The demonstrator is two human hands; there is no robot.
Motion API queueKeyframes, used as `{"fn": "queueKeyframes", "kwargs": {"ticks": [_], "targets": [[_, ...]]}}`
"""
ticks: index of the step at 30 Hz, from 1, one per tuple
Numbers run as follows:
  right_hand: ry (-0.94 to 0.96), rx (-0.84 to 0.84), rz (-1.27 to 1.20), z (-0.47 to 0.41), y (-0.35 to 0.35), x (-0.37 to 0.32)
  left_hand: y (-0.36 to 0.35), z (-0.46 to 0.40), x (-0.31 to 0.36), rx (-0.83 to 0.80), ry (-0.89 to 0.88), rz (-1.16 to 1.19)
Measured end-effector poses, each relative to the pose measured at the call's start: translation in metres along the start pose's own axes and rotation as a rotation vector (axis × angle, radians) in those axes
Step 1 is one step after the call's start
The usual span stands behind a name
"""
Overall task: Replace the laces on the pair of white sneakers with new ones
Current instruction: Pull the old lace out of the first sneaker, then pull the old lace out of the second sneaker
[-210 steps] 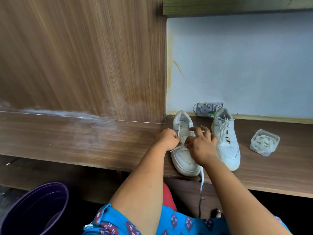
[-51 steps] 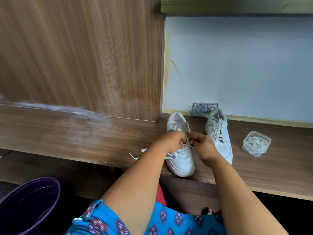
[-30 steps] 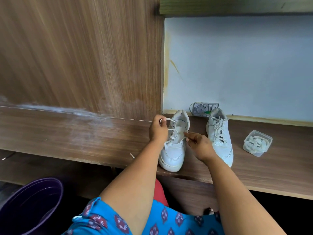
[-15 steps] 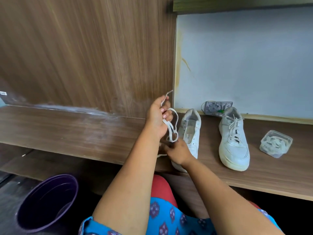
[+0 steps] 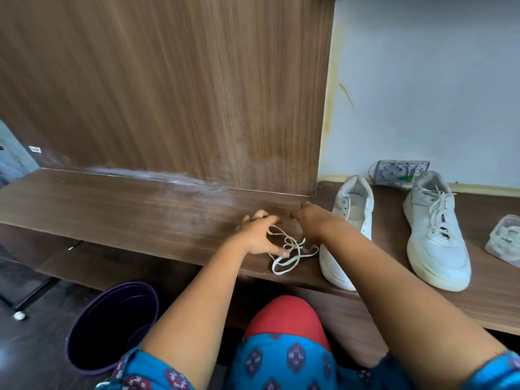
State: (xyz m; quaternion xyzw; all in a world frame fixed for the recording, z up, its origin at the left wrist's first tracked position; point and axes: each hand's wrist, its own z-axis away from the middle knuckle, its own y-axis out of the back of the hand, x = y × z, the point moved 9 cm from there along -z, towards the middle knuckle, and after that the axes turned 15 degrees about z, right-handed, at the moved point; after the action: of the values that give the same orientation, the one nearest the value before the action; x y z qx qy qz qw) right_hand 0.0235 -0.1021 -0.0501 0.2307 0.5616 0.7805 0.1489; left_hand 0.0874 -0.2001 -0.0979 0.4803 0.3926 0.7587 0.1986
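Two white sneakers stand on the wooden shelf. The left sneaker has bare eyelets and no lace. The right sneaker is still laced. A loose white lace lies in a tangle on the shelf, left of the unlaced sneaker. My left hand hovers over that lace with fingers spread, its thumb touching it. My right hand sits beside the unlaced sneaker, back to the camera and fingers curled; its palm side is hidden.
A clear plastic tub holding white laces sits at the shelf's right edge. A small patterned box leans on the back wall behind the sneakers. A purple bucket stands on the floor, below left. A wood panel rises behind the shelf.
The lace has come out of the left sneaker. My left hand lifted it up, then brought it down onto the shelf and spread its fingers. My view has turned left.
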Motion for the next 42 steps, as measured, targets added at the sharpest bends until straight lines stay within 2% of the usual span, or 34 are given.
{"fn": "queueKeyframes", "kwargs": {"ticks": [3, 5, 7, 10, 12, 16, 18, 19, 23, 26, 28, 30, 33, 38, 40, 42], "targets": [[0.133, -0.214, 0.128, -0.006, -0.019, -0.021, -0.017, 0.002, -0.007, -0.116, 0.035, -0.043], [0.129, -0.251, 0.193, -0.013, -0.028, -0.027, -0.03, -0.001, -0.007, -0.095, 0.011, -0.04], [0.061, -0.237, 0.151, -0.026, -0.036, -0.028, -0.033, -0.008, -0.008, -0.015, -0.032, 0.032], [0.033, -0.141, 0.021, -0.044, -0.041, -0.039, -0.024, -0.011, -0.01, 0.091, -0.054, 0.135], [-0.001, -0.07, -0.086, -0.057, -0.035, -0.045, -0.009, -0.01, -0.02, 0.165, 0.006, 0.138], [-0.106, 0.224, -0.534, -0.07, 0.009, -0.049, 0.05, -0.003, -0.041, 0.459, 0.086, 0.273], [-0.143, 0.27, -0.702, -0.076, 0.014, -0.051, 0.074, -0.003, -0.055, 0.541, 0.142, 0.357], [-0.143, 0.249, -0.697, -0.08, 0.013, -0.055, 0.077, -0.006, -0.063, 0.507, 0.182, 0.374], [-0.084, 0.072, -0.533, -0.089, -0.012, -0.072, 0.056, -0.015, -0.08, 0.177, 0.266, 0.224], [-0.145, 0.053, -0.695, -0.09, -0.024, -0.057, 0.052, -0.012, -0.089, 0.156, 0.272, 0.206], [-0.183, 0.112, -0.79, -0.086, -0.021, -0.038, 0.053, -0.008, -0.086, 0.186, 0.293, 0.171], [-0.188, 0.257, -0.79, -0.072, -0.002, -0.015, 0.057, -0.004, -0.067, 0.275, 0.269, 0.141], [-0.226, 0.485, -0.745, -0.029, 0.025, 0.026, 0.054, -0.005, -0.009, 0.37, 0.132, 0.363], [-0.485, 0.803, -0.687, 0.072, 0.015, 0.124, 0.012, -0.007, 0.124, 0.364, -0.148, 0.583], [-0.677, 0.819, -0.673, 0.111, -0.014, 0.17, -0.019, -0.007, 0.171, 0.287, -0.217, 0.589], [-0.88, 0.67, -0.652, 0.144, -0.053, 0.207, -0.053, -0.006, 0.214, 0.18, -0.26, 0.521]]}}
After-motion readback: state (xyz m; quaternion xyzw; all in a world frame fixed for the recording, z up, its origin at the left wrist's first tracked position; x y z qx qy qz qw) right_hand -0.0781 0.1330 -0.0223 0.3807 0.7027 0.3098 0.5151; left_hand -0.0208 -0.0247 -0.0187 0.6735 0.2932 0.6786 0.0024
